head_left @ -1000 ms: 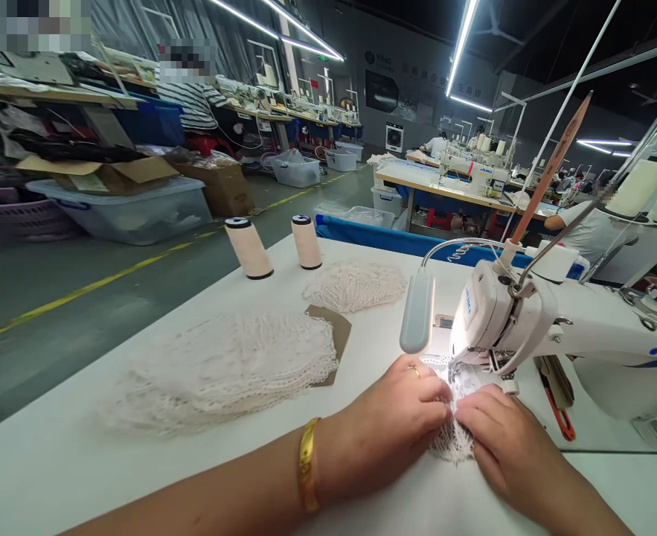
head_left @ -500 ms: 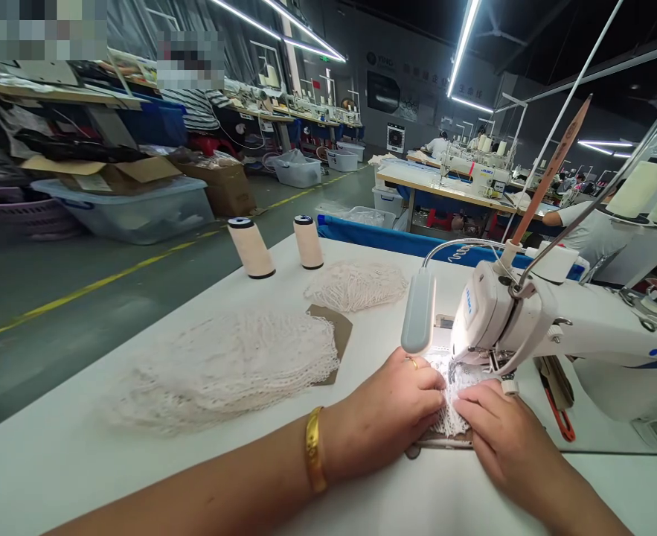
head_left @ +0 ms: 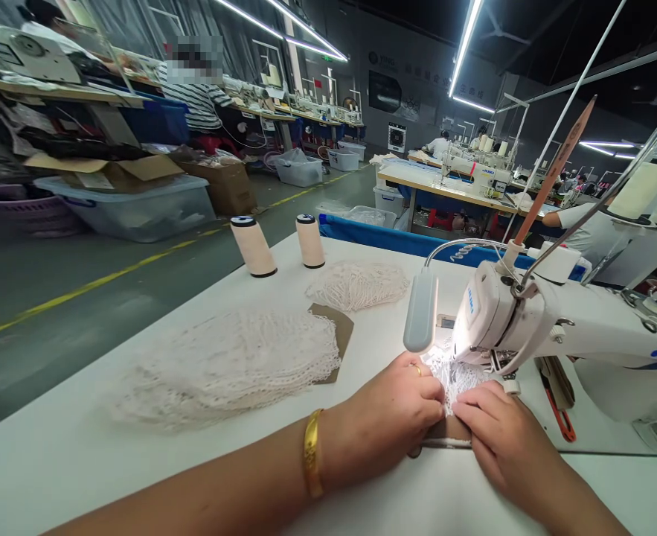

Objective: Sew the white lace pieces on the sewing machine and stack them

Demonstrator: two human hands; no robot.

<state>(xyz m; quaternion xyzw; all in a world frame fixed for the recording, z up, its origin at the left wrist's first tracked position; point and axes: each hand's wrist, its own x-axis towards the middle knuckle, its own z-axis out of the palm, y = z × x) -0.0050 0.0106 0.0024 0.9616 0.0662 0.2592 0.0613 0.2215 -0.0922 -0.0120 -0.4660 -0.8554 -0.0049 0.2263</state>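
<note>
A small piece of white lace (head_left: pixel 455 377) lies beneath the head of a white sewing machine (head_left: pixel 487 313), lit brightly by the lamp. My left hand (head_left: pixel 398 406), wearing a ring and a gold bangle, has its curled fingers closed on the lace's left edge. On the right edge, the bent fingers of my right hand (head_left: pixel 504 428) are pressed together over the lace. The fingertips and the needle are partly hidden. To the left lies a stack of white lace pieces (head_left: pixel 239 361), with a smaller lace pile (head_left: pixel 359 285) behind it.
Two thread cones (head_left: pixel 254 247) stand at the table's far left edge. A brown card (head_left: pixel 336 339) lies partly under the lace stack. Orange-handled scissors (head_left: pixel 563 420) rest right of the machine head. A grey lamp (head_left: pixel 420 309) hangs close above my left hand. Co-workers sit at other machines beyond.
The lace has slid away from me under the machine head, uncovering a brown surface between my hands. Both hands stay in nearly the same place.
</note>
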